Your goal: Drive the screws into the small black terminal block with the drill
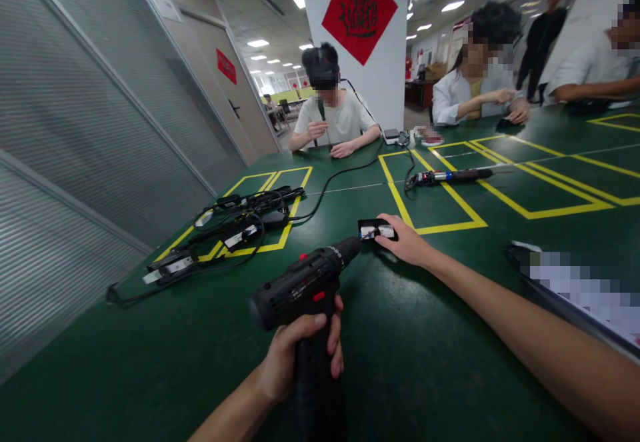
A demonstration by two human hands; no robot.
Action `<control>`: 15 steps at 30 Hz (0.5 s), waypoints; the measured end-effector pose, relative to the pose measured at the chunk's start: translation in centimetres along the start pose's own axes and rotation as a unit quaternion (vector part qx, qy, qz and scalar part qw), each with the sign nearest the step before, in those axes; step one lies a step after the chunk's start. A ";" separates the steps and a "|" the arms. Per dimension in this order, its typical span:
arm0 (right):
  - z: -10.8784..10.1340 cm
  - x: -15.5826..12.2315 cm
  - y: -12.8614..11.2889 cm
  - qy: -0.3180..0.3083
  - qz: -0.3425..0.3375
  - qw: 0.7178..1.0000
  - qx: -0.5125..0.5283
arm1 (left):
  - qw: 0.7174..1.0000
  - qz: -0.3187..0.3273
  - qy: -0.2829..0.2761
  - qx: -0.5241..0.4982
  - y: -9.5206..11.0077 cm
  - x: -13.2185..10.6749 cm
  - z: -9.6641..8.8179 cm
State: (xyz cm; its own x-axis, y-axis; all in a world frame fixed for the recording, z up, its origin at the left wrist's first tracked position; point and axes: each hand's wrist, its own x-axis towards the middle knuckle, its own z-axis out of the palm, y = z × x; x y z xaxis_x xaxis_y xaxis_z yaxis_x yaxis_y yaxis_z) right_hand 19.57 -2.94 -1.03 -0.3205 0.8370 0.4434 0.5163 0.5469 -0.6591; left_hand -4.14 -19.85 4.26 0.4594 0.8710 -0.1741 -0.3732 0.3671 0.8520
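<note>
My left hand [295,349] is wrapped round the grip of a black cordless drill [310,282] with red buttons. The drill points away from me and to the right, and its bit reaches a small black box-like piece [367,234] with white labels or parts inside. Whether the bit touches the piece I cannot tell. My right hand [403,239] grips that piece from its right side on the green table, fingers at the far edge and thumb in front.
Black power adapters and tangled cables [250,222] lie at the left within yellow tape outlines. A dark electric screwdriver [453,176] rests beyond my right hand. A dark-rimmed tray [555,285], partly blurred, is at the right. Several people sit across the table [400,335].
</note>
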 end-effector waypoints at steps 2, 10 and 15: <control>0.0 0.0 0.0 0.000 0.000 1.000 0.000 | 1.000 -0.001 0.000 0.000 0.0 0.0 0.0; -0.1 -0.1 0.0 -0.001 0.002 1.000 0.002 | 1.000 -0.002 -0.001 -0.005 0.0 0.1 -0.1; 0.0 0.0 0.2 -0.001 0.001 1.000 0.002 | 1.000 0.002 0.001 -0.001 0.0 0.1 0.0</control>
State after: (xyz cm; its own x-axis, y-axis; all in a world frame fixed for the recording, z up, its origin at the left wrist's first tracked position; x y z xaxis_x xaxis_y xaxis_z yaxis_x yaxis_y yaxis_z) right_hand 19.64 -2.83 -1.15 -0.3203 0.8387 0.4405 0.5137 0.5445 -0.6630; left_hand -4.12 -19.77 4.23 0.4557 0.8734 -0.1720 -0.3760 0.3640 0.8521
